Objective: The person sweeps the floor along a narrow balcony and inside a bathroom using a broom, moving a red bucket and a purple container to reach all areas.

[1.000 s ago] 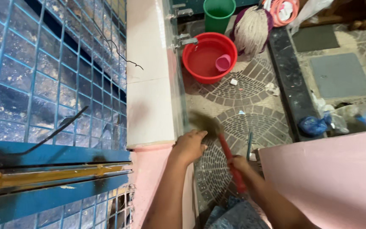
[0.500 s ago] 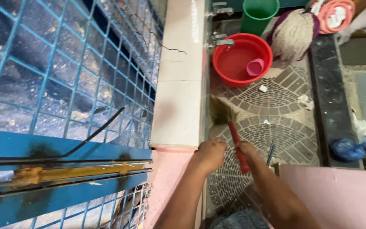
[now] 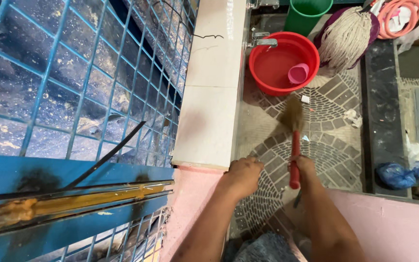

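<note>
My right hand (image 3: 305, 167) grips the red handle of a short broom (image 3: 295, 145). Its brown bristle head, blurred, points away from me over the patterned stone floor (image 3: 326, 140). My left hand (image 3: 243, 172) rests with curled fingers on the corner where the white tiled wall (image 3: 214, 97) meets the pink ledge below it. That hand holds nothing loose.
A red basin (image 3: 283, 62) with a pink cup (image 3: 298, 73) stands under a tap, a green bucket (image 3: 307, 13) and a mop head (image 3: 347, 36) beyond it. A blue mesh grille (image 3: 69, 82) fills the left. A pink wall (image 3: 394, 228) rises at lower right, with a blue bag (image 3: 394, 173) behind.
The broom head has swung from the left, beside the white wall, to the right and farther out. My right hand moved right with it. The view has shifted left.
</note>
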